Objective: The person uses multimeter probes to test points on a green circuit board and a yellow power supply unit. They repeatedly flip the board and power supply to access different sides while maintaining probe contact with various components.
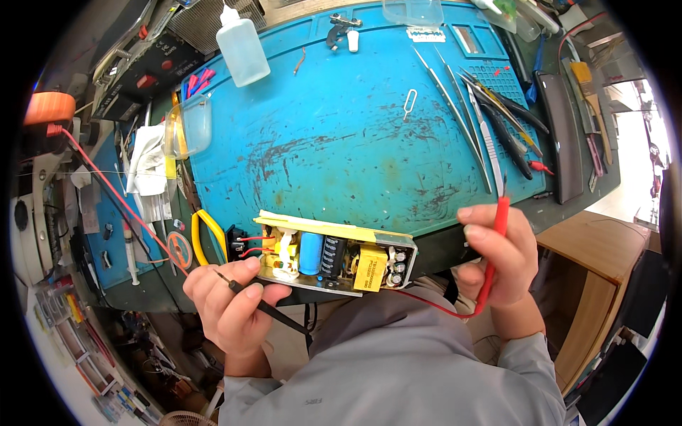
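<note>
An open power supply unit (334, 284) lies near the mat's front edge, its blue and black capacitors and yellow transformer (369, 268) exposed. Yellow tape (320, 226) runs along its far side. My left hand (231, 305) is closed at the unit's left end, thumb against it, with a black test probe (266, 307) held between the fingers. To the right of the unit, apart from it, my right hand (508, 259) is closed round a red test probe (495, 248), its tip pointing up and away. The red lead runs from it below the unit.
Tweezers (455, 117), a scalpel (486, 138) and black-handled pliers (503, 131) lie at the right of the blue mat (320, 142). A squeeze bottle (243, 53) stands far left. Yellow-handled pliers (211, 231) lie beside the unit. A wooden cabinet (590, 263) is at the right.
</note>
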{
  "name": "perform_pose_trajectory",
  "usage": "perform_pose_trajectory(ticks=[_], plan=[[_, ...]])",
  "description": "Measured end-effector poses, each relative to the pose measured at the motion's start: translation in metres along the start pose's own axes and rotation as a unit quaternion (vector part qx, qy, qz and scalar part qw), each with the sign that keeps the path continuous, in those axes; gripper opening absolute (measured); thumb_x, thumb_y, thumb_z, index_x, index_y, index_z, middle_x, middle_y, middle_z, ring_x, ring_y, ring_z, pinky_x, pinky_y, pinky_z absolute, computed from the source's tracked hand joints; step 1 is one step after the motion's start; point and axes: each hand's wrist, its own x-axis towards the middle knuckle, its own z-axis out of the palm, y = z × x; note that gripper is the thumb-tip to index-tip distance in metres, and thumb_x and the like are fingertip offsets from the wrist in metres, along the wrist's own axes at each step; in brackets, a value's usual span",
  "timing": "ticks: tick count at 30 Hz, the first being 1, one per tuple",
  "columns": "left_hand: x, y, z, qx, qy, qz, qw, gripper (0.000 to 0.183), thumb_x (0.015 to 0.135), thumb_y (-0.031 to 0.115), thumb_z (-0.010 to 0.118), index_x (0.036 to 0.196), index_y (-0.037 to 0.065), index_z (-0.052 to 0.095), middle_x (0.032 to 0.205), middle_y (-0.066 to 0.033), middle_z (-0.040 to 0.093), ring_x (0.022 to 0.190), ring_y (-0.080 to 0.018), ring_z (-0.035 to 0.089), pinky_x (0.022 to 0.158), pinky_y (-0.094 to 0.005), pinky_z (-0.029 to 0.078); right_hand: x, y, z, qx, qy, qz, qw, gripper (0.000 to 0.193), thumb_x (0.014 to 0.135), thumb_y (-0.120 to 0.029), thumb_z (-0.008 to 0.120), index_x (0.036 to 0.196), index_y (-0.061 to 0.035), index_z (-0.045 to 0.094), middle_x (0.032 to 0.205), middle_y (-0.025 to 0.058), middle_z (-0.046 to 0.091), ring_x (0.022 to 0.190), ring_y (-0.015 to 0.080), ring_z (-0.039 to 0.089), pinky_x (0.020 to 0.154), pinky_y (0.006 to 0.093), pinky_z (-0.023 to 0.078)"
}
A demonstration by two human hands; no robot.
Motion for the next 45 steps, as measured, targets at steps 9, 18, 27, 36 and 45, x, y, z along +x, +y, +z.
perform_pose_trajectory(ticks=[9,18,27,36,45], plan=[[-0.013,-0.005,0.004,0.006,0.081,0.049,0.996,0.026,0.109,0.030,0.052,0.125,0.011,0.045,0.107,-0.0129,0.070,0.086,-0.0258,0.063,0.074,-0.0396,0.051,0.004,-0.003,0.018,-0.068,0.077,-0.027,0.994,0.034,0.069,0.004,0.072,0.103,-0.0029,0.074,0.081,0.0101,0.071,0.066,0.0200,0.068,0.056,0.0274,0.055],[-0.014,0.005,0.008,0.038,0.083,-0.015,0.996,0.022,0.112,0.028,0.043,0.122,0.009,0.041,0.102,-0.0156,0.062,0.090,-0.0293,0.061,0.081,-0.0416,0.051,0.003,-0.001,0.019,-0.085,0.073,-0.033,0.993,0.035,0.068,0.003,0.069,0.102,-0.0036,0.075,0.080,0.0078,0.070,0.066,0.0190,0.067,0.057,0.0267,0.054],[-0.009,0.004,0.013,0.051,0.114,-0.004,0.992,0.016,0.109,0.019,0.047,0.120,0.007,0.045,0.093,-0.0141,0.069,0.081,-0.0264,0.063,0.077,-0.0413,0.051,0.004,-0.002,0.019,-0.100,0.076,-0.030,0.992,0.037,0.065,0.003,0.068,0.100,-0.0038,0.076,0.080,0.0061,0.070,0.066,0.0179,0.065,0.056,0.0255,0.050],[-0.007,0.006,0.014,0.052,0.115,-0.013,0.992,0.017,0.108,0.018,0.050,0.118,0.006,0.046,0.092,-0.0151,0.071,0.080,-0.0257,0.063,0.077,-0.0417,0.050,0.001,0.001,0.022,-0.109,0.080,-0.038,0.990,0.042,0.068,0.006,0.069,0.108,-0.0036,0.073,0.081,0.0056,0.069,0.065,0.0185,0.064,0.055,0.0268,0.049],[-0.010,0.004,0.016,0.040,0.136,-0.011,0.990,0.023,0.111,0.024,0.048,0.118,0.003,0.048,0.089,-0.0165,0.069,0.082,-0.0278,0.063,0.078,-0.0410,0.052,0.001,0.002,0.025,-0.101,0.108,-0.044,0.988,0.041,0.066,0.004,0.074,0.106,-0.0042,0.074,0.079,0.0050,0.066,0.063,0.0185,0.062,0.052,0.0279,0.047]])
